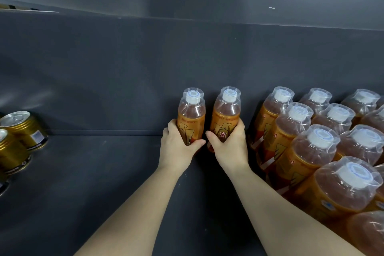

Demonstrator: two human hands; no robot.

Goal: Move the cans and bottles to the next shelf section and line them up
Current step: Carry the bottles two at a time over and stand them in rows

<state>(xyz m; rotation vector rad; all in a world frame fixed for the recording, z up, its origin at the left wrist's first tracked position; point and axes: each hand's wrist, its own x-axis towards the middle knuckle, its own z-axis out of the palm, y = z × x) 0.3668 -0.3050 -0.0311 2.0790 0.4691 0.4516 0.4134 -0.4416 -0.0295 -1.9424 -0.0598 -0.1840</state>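
Two amber tea bottles with white caps and clear shrink seals stand upright side by side against the dark back wall of the shelf. My left hand [176, 145] grips the lower body of the left bottle [191, 113]. Around the lower body of the right bottle [226, 113] my right hand [230, 144] is wrapped. Whether the bottles rest on the shelf floor or hang just above it I cannot tell. To the right, several more of the same bottles [324, 145] stand packed in rows.
Gold cans [22, 129] stand at the far left edge, partly cut off. The dark grey shelf floor [99, 172] stretches between the cans and the held bottles. The back wall [145, 68] rises just behind them.
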